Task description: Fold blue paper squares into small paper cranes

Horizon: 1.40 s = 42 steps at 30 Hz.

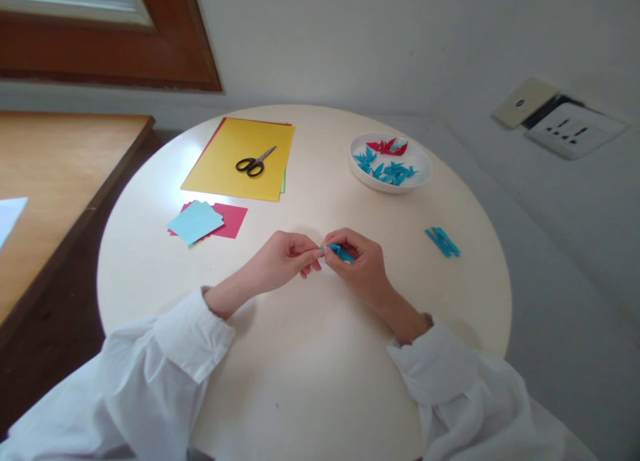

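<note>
Both of my hands meet over the middle of a round cream table [300, 354]. My left hand [287, 255] pinches one end of a small folded blue paper piece [341, 251]. My right hand [357, 261] curls its fingers round the other end of the same piece. Both sleeves are white.
A white bowl [391, 162] with several folded blue and red paper pieces stands at the back right. Two folded blue strips [443, 241] lie to the right of my hands. Black scissors [255, 163] rest on yellow sheets [240, 159]; light blue [194, 221] and red squares [231, 220] lie nearer. A wooden desk [55, 181] is at left.
</note>
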Motion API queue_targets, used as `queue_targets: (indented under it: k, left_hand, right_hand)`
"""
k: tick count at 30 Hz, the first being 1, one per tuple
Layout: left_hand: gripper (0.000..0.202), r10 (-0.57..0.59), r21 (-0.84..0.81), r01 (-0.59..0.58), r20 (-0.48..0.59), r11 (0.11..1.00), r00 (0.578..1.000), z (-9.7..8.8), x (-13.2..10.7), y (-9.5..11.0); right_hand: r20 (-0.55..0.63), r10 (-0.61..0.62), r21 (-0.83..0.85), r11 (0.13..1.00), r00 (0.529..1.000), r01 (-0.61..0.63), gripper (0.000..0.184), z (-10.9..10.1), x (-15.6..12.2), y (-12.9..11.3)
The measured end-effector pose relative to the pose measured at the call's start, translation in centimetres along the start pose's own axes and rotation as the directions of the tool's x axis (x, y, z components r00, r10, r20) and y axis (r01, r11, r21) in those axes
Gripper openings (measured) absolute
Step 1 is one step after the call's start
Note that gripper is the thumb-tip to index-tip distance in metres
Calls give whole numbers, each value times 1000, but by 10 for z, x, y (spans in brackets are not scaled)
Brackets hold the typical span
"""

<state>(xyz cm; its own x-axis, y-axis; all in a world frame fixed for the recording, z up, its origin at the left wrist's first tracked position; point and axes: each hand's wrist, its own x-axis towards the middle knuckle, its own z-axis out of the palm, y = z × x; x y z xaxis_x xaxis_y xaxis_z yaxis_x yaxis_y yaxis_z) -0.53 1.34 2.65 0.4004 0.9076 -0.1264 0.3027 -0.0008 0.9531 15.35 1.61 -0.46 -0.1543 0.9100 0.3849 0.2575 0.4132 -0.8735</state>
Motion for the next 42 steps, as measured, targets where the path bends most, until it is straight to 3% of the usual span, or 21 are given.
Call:
queue_targets:
  k: [11, 16, 22, 30, 42]
  left_hand:
    - [27, 1, 21, 1, -78, 1000, 997, 3, 1, -4]
    - [28, 26, 41, -20, -140, 999, 990, 5, 1, -7]
    - [30, 54, 86, -35, -225, 996, 973, 5, 1, -13]
    - [24, 40, -9, -43, -242, 999, 969, 7, 2, -10]
    - [20, 168, 272, -83, -307, 959, 937, 10, 0, -16]
  right_hand:
    - [-23, -86, -13, 996, 996, 86, 5, 1, 0, 3]
    - [-29, -171, -120, 979, 985, 166, 4, 1, 2, 6]
    - [-27, -154, -186, 972, 988, 146, 6, 0, 4, 3]
    - [-9, -171, -170, 971, 985, 167, 9, 3, 4, 3]
    - [-22, -157, -235, 961, 987, 148, 7, 5, 4, -2]
